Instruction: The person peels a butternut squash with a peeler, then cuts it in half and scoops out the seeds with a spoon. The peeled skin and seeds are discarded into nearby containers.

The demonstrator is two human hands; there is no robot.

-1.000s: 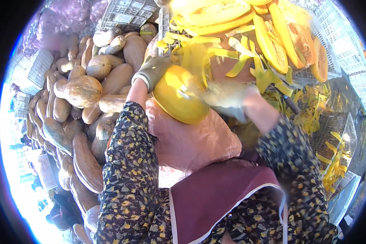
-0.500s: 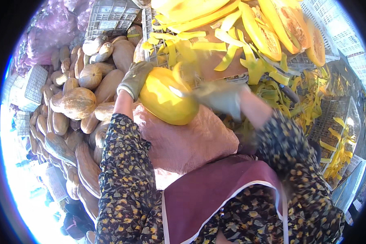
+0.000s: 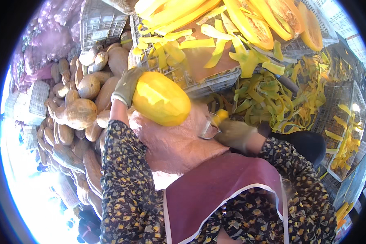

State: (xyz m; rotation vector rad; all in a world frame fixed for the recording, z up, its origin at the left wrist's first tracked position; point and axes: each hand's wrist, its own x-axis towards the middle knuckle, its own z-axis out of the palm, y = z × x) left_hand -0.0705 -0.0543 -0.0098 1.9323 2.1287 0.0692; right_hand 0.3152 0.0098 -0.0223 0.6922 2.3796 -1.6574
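Note:
A peeled yellow pumpkin point(image 3: 162, 99) lies tilted across a pinkish-brown cloth point(image 3: 171, 146) on my lap. My left hand point(image 3: 128, 86), in a grey-green glove, grips its upper left end. Off the pumpkin's lower right side, my gloved right hand point(image 3: 234, 135) is closed round a peeler point(image 3: 208, 129), whose metal head points left. A bit of yellow peel point(image 3: 220, 116), slightly blurred, shows by the peeler. The peeler's handle is hidden in the glove.
Many unpeeled tan pumpkins point(image 3: 80, 113) are heaped on the left. Ahead, peeled pumpkin halves point(image 3: 252, 26) and strips rest on a crate point(image 3: 215, 83). Long peel curls point(image 3: 268, 97) pile up at the right, near another crate point(image 3: 337, 122) with peelings.
My right hand has swung from the pumpkin's upper right side down toward me, bringing the peeler clear of it. My left hand keeps its grip; the view has shifted slightly.

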